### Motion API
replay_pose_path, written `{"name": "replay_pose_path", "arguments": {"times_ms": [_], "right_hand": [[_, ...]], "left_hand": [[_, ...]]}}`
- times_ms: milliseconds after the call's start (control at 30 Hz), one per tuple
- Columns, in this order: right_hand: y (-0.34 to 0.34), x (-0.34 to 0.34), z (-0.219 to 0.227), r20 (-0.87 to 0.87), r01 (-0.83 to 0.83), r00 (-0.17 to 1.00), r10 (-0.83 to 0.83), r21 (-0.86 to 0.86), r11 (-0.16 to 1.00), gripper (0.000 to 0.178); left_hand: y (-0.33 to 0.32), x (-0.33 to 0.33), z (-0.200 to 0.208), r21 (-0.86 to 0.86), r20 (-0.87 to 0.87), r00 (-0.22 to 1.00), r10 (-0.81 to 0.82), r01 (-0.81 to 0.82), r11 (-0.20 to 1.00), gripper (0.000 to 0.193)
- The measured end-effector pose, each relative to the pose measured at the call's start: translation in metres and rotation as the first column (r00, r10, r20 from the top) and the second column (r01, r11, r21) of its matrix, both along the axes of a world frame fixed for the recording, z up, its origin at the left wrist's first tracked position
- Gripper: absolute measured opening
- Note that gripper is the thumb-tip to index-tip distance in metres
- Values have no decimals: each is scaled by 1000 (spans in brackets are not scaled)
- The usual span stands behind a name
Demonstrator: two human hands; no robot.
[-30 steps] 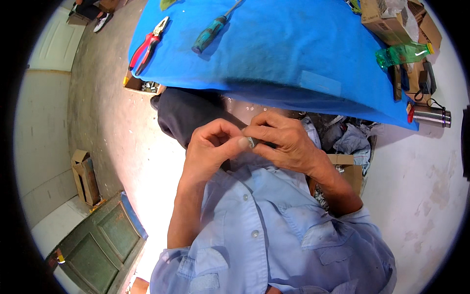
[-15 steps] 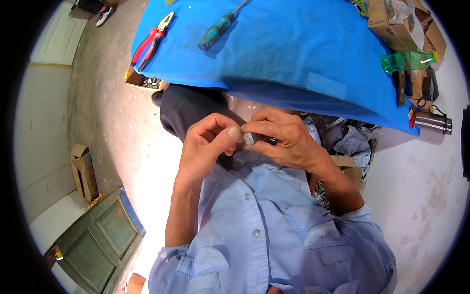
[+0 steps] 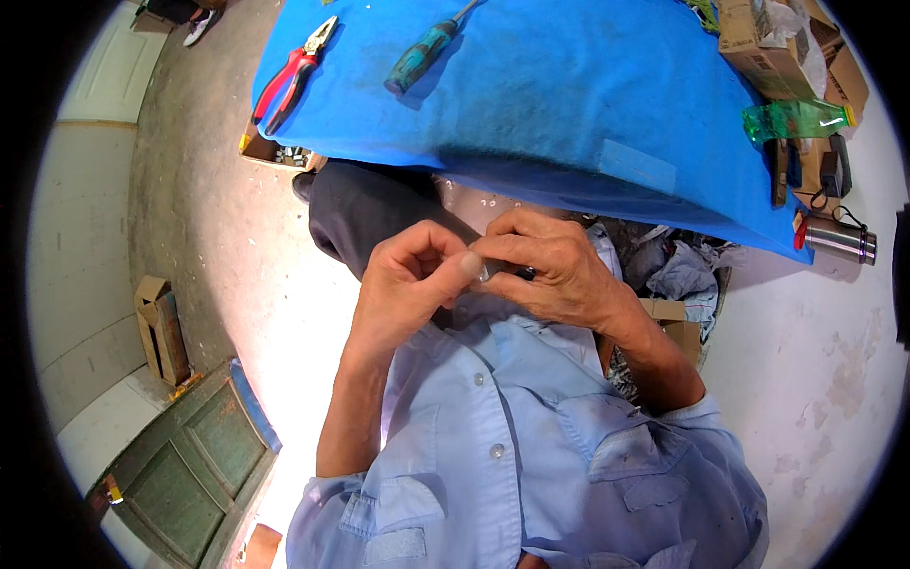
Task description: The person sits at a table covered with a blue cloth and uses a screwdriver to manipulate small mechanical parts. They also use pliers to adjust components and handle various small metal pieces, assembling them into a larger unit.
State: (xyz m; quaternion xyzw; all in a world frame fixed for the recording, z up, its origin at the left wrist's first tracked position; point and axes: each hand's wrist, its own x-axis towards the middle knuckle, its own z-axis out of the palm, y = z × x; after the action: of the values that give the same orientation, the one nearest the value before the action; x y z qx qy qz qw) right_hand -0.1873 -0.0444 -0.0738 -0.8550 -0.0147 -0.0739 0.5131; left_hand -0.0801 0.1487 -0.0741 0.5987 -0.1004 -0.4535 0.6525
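Observation:
Above my lap, both hands meet over a small silvery metal piece with a dark body, mostly covered by fingers. My right hand is closed around it, thumb below and index finger above. The thumb of my left hand lies against the piece's near end, its fingers curled in a pinch; whatever sits between those fingertips is hidden. Beyond the hands, red-and-black pliers and a teal-handled screwdriver lie on a blue cloth-covered table.
At the right table edge are a green plastic bottle, cardboard boxes and a steel flask. A box of small metal parts stands under the left corner. Crumpled cloth lies below the table at right.
My left hand has shifted slightly right, and its thumb now covers more of the metal piece's end. The right hand stays nearly where it was.

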Motion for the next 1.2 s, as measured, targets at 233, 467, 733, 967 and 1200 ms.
{"name": "replay_pose_path", "arguments": {"times_ms": [233,467,733,967,1200], "right_hand": [[3,1,-5,-54,4,999,-2,34,999,28],[2,5,-15,21,25,999,-29,168,986,28],[3,5,-11,-96,72,994,-53,197,978,26],[5,7,-19,-18,39,999,-36,211,977,25],[4,10,-17,5,37,999,-38,181,983,24]], "left_hand": [[1,2,-2,19,32,999,-21,20,1000,16],[2,1,-9,-59,-94,994,62,-67,996,19],[0,-5,-5,24,-34,997,63,-63,998,21],[1,-6,-7,12,-40,997,68,-68,998,19],[0,-7,-8,-31,-134,985,109,-114,993,19]]}}
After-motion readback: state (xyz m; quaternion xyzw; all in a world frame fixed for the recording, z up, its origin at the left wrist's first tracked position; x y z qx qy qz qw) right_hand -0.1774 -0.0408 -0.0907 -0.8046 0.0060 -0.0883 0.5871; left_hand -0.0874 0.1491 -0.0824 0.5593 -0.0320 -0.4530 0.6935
